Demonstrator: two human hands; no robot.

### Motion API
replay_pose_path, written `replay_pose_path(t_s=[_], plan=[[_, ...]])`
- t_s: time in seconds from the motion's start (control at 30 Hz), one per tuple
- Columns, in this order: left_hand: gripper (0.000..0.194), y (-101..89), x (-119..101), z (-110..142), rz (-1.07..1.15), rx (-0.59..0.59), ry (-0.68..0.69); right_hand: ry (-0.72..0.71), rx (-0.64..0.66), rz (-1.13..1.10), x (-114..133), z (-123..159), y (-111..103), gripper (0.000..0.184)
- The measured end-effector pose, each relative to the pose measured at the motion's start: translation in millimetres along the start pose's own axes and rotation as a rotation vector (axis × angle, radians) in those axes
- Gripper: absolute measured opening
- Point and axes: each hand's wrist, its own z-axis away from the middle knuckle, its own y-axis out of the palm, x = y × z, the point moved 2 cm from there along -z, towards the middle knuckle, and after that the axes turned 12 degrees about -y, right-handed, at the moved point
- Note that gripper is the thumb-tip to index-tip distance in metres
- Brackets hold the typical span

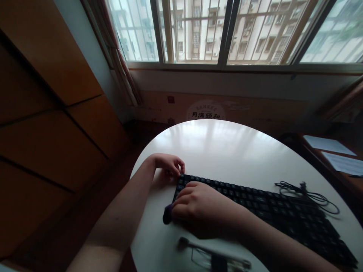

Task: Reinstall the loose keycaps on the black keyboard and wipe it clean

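Beneath a barred window (198, 37), a white table (227, 151) is lit by daylight. From both hands, the black keyboard (263, 206) is stretched rightward and nearer the body. Its far left corner is touched by the left hand (169, 163), fingers bent nearly closed; whether it is gripped cannot be told. Over its left end, the right hand (195, 200) is curled around a dark purple object (167, 214), nearer the keyboard's near left corner.
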Motion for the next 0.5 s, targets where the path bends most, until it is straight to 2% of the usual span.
replay_pose_path(t_s=[0.1, 0.23, 0.37, 0.5], plan=[[0.041, -0.3, 0.8, 0.0, -0.013, -0.008, 0.002, 0.127, -0.032, 0.045, -17.8, 5.3, -13.1, 0.016], [0.035, 0.2, -0.5, 2.5, -0.024, -0.03, 0.0, 0.308, -0.056, 0.126, -44.3, 15.1, 0.2, 0.017], [0.036, 1.8, -2.8, 3.7, -0.042, -0.042, -0.006, 0.322, 0.004, 0.086, -48.8, 17.4, 23.0, 0.014], [0.048, 3.5, -3.8, 1.3, -0.031, -0.019, 0.005, 0.245, 0.042, 0.066, -43.3, 15.0, 24.3, 0.016]])
